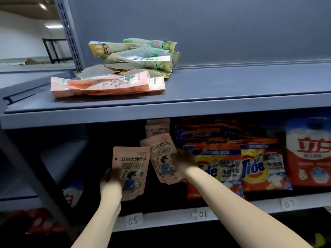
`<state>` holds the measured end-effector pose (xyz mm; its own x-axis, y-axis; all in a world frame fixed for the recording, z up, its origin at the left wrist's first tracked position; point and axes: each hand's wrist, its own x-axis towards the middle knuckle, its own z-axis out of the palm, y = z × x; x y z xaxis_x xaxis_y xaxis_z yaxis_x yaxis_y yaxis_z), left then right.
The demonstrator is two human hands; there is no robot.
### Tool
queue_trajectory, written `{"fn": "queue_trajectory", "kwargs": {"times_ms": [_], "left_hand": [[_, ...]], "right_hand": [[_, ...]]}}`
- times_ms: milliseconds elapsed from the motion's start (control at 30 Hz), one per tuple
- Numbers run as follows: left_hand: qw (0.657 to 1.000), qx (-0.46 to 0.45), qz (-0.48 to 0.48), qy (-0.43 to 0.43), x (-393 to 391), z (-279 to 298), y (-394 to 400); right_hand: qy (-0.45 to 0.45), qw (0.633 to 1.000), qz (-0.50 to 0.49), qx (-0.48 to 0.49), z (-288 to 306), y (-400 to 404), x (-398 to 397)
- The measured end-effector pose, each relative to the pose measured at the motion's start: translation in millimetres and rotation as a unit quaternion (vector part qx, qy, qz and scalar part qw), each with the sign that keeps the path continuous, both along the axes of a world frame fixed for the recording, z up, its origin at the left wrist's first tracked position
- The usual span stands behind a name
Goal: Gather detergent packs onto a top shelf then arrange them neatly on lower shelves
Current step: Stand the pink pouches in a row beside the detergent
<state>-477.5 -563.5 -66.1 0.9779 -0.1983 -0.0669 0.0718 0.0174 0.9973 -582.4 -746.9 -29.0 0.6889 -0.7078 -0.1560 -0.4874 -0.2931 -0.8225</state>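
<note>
**K:** Packs first. We hold one pink pack in each hand, both in the bay under the top shelf [179, 102]. Left hand [112, 178] grips the left pink pack [131, 171] by its left edge, fingers curled round it, pack upright, long axis vertical. Right hand [184, 158] pinches the right pink pack [163, 158] at its right edge; that one is tilted, top leaning left.

**M:** Which way from the fingers?

**K:** Each pack sits inboard of its hand, between the two hands. They are near each other but apart. Two more pink packs [157, 127] stand behind, farther in.

**M:** Where do they go?

**K:** Our read: still gathering, so up and over the shelf lip. The pink pile [107, 85] lies flat on the top shelf near its front left, with the green-and-gold pile [136, 56] just behind it, touching. Left hand is nearer that pile.

**M:** Room?

**K:** Plenty of bare grey steel to the right of the piles. Shelf front overhangs the bay, so we likely pull the packs toward us before lifting. Right side is tight: the Tide bags [238, 165] sit just beside the right hand.

**M:** Surface?

**K:** Flat painted metal, probably slick, and soft pouches may slide.
</note>
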Motion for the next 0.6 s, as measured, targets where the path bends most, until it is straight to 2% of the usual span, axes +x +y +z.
{"fn": "queue_trajectory", "kwargs": {"times_ms": [133,267,500,600], "left_hand": [[0.999,-0.001,-0.030,0.019,27.1,-15.7,-20.0],[0.997,-0.038,-0.061,0.029,42.9,-29.0,-42.0],[0.988,-0.027,-0.135,0.072,74.3,-50.5,-86.7],[0.984,-0.042,-0.156,0.070,85.9,-53.1,-97.1]], "right_hand": [[-0.001,1.000,-0.015,0.015,-13.3,-11.7,42.3],[-0.040,0.993,-0.084,0.072,-29.3,-27.6,75.8],[-0.138,0.958,-0.147,0.205,-50.0,-47.6,114.9],[-0.151,0.952,-0.152,0.221,-53.9,-51.1,130.4]]}}
